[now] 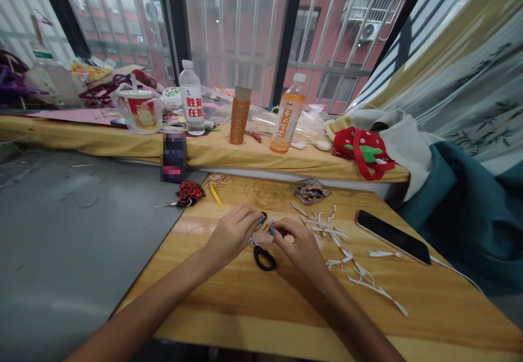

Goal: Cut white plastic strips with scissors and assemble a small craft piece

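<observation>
Over the wooden table, my left hand (232, 234) and my right hand (298, 242) face each other with fingertips pinched. A small white and orange-brown piece (268, 225) shows between them, too small to name for certain. Which fingers grip it I cannot tell. Under and between the hands lies a pair of scissors (265, 258) with black handles, its blades partly covered. Right of my right hand lie several knotted white strips (345, 247) with orange bits along them, joined like branches. A loose short white strip (384, 254) lies farther right.
A phone (392, 237) with a cable lies at the right. Behind my hands are a bead box (309, 191), coiled thin cord (265, 194) and a yellow tool (216, 196). The ledge holds a twine spool (239, 117), an orange drink bottle (288, 114) and a water bottle (192, 100).
</observation>
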`<act>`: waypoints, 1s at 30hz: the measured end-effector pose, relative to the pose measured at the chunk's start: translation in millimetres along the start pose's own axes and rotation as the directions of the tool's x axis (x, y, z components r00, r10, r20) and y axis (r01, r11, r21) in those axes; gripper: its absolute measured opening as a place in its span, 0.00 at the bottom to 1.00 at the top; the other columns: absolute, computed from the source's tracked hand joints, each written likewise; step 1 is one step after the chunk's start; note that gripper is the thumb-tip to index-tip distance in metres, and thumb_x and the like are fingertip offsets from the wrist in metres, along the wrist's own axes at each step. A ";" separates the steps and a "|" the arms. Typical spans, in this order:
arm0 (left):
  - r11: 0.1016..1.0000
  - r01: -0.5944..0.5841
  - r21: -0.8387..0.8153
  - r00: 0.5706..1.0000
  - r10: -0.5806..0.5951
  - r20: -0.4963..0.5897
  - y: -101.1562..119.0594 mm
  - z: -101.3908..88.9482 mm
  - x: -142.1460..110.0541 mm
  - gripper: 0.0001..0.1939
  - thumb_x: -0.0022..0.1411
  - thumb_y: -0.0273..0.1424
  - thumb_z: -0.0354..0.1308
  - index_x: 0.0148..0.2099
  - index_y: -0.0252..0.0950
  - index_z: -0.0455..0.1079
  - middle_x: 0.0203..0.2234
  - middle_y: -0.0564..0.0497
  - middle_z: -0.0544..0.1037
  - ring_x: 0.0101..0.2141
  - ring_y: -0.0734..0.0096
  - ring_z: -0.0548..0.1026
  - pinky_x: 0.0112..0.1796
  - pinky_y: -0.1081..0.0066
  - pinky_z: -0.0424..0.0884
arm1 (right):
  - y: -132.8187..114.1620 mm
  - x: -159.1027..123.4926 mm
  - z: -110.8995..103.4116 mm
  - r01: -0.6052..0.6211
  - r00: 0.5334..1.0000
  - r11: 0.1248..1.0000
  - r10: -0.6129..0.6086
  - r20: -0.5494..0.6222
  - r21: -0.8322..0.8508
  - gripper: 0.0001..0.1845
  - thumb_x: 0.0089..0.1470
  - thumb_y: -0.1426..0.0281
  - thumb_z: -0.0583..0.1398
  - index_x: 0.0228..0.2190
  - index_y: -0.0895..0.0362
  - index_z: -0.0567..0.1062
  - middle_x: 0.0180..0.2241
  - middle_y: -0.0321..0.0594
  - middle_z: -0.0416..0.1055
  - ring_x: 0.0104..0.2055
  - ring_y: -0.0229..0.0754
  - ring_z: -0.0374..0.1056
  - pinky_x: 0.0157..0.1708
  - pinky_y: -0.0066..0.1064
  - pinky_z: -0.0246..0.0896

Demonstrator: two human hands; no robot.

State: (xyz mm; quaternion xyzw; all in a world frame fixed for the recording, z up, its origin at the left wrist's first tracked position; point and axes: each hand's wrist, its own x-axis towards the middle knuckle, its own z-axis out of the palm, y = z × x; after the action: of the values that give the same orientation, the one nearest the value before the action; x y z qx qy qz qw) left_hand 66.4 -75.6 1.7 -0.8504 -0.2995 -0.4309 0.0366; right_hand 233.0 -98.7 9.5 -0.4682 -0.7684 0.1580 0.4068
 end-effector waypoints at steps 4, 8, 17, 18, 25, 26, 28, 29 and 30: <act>0.989 -0.104 0.110 0.994 0.099 0.044 1.3 -0.5 0.0 0.09 0.60 0.26 0.46 0.40 0.31 0.65 0.31 0.46 0.72 0.31 0.70 0.66 0.32 0.70 0.66 | -1.3 0.2 -0.3 -0.003 1.000 1.000 0.003 0.010 -0.009 0.06 0.46 0.74 0.54 0.24 0.57 0.71 0.24 0.38 0.70 0.28 0.38 0.65 0.28 0.27 0.57; 0.972 -0.158 0.174 0.986 0.145 0.084 2.9 -0.9 0.6 0.09 0.59 0.25 0.46 0.38 0.30 0.66 0.28 0.46 0.72 0.30 0.69 0.66 0.31 0.69 0.65 | -2.6 -0.2 -0.5 0.009 1.000 1.000 -0.009 0.014 -0.017 0.06 0.46 0.75 0.54 0.23 0.58 0.71 0.23 0.38 0.69 0.26 0.38 0.64 0.27 0.26 0.57; 0.987 0.092 -0.129 0.993 -0.081 0.087 2.2 2.2 -0.3 0.07 0.58 0.26 0.49 0.36 0.32 0.68 0.28 0.48 0.72 0.31 0.72 0.67 0.33 0.73 0.64 | -3.0 -0.8 0.2 0.013 1.000 1.000 -0.013 0.010 0.011 0.06 0.46 0.76 0.54 0.25 0.59 0.71 0.24 0.38 0.70 0.27 0.37 0.64 0.28 0.26 0.57; 0.970 0.158 -0.187 0.984 -0.140 0.107 2.5 2.5 0.5 0.07 0.57 0.26 0.50 0.36 0.32 0.68 0.28 0.48 0.72 0.31 0.73 0.68 0.34 0.74 0.64 | -2.6 -0.8 0.3 0.014 1.000 1.000 -0.014 0.011 0.013 0.06 0.46 0.76 0.54 0.25 0.59 0.71 0.24 0.38 0.70 0.27 0.38 0.64 0.28 0.26 0.57; 0.823 0.462 -0.329 0.879 -0.377 0.291 5.0 -0.6 7.8 0.07 0.54 0.26 0.53 0.34 0.32 0.71 0.27 0.49 0.73 0.28 0.74 0.69 0.30 0.76 0.64 | 0.8 -0.8 1.4 0.024 0.999 1.000 -0.025 0.020 0.005 0.06 0.46 0.76 0.55 0.25 0.59 0.72 0.24 0.38 0.70 0.27 0.37 0.64 0.28 0.26 0.56; 0.811 0.479 -0.335 0.871 -0.391 0.298 4.9 -0.9 8.2 0.07 0.54 0.27 0.53 0.34 0.31 0.71 0.28 0.49 0.73 0.28 0.74 0.69 0.30 0.76 0.64 | 1.0 -0.7 1.7 0.026 0.999 1.000 -0.026 0.024 0.004 0.06 0.46 0.77 0.55 0.25 0.59 0.72 0.24 0.38 0.70 0.27 0.37 0.64 0.28 0.26 0.56; 0.800 0.492 -0.344 0.864 -0.400 0.305 4.2 -0.9 8.2 0.07 0.54 0.27 0.53 0.34 0.31 0.71 0.28 0.48 0.73 0.28 0.74 0.69 0.30 0.76 0.63 | 0.7 -0.9 2.5 0.031 0.999 1.000 -0.031 0.031 0.005 0.06 0.46 0.76 0.55 0.26 0.59 0.72 0.24 0.38 0.69 0.27 0.37 0.64 0.28 0.26 0.56; 0.799 0.490 -0.349 0.866 -0.398 0.304 3.8 -0.7 7.8 0.08 0.54 0.27 0.53 0.34 0.31 0.71 0.27 0.48 0.73 0.28 0.74 0.69 0.30 0.76 0.63 | 0.4 -1.1 2.9 0.033 0.999 0.999 -0.033 0.032 0.005 0.06 0.47 0.76 0.54 0.26 0.59 0.71 0.24 0.38 0.69 0.27 0.37 0.63 0.28 0.25 0.56; 0.802 0.483 -0.352 0.869 -0.392 0.300 3.2 -0.4 7.2 0.08 0.54 0.27 0.53 0.34 0.30 0.72 0.27 0.48 0.73 0.29 0.73 0.69 0.31 0.76 0.63 | -0.1 -1.4 3.2 0.036 0.999 0.999 -0.036 0.032 0.006 0.06 0.47 0.77 0.54 0.25 0.59 0.71 0.24 0.38 0.69 0.27 0.37 0.63 0.27 0.25 0.56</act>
State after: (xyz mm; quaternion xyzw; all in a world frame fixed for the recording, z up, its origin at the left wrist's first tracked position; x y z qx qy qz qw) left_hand 71.1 -75.0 8.0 -0.7863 -0.3921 -0.3879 -0.2784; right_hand 230.8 -99.5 6.9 -0.4506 -0.7826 0.1601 0.3986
